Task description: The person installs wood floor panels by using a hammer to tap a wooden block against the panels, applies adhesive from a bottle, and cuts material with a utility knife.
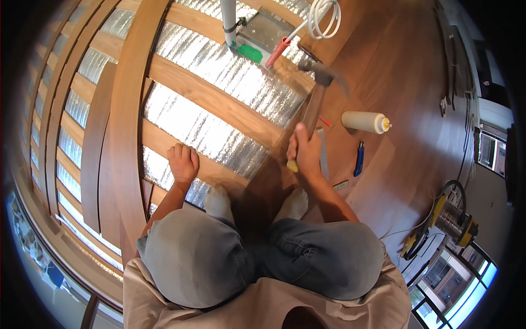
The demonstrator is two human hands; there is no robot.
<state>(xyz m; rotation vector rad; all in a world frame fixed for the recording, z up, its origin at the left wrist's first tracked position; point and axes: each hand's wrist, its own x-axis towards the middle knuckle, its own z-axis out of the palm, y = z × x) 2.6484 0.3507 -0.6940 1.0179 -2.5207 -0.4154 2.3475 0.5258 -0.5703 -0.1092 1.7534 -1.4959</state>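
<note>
My right hand [308, 148] grips a hammer [313, 109] by its handle, with the head raised up and away from me over the boards. Curled into a loose fist, my left hand [183, 163] rests on a light wooden strip [159, 137]; whatever its fingers may hold is hidden. Shiny silver foil [181, 115] lies between the strips. A long brown floorboard [127, 126] runs to the left of that hand. Right of the hammer are a cream squeeze bottle [362, 122] with a yellow tip and a blue utility knife [359, 159].
Beyond my hands stand a pale upright pipe [229, 22] and a red conduit [278, 52] with a coiled white cable [311, 22]. Brown flooring [394, 82] covers the right side. A yellow-and-black vacuum cleaner [452, 219] stands at the lower right. My feet [218, 200] are close to the left hand.
</note>
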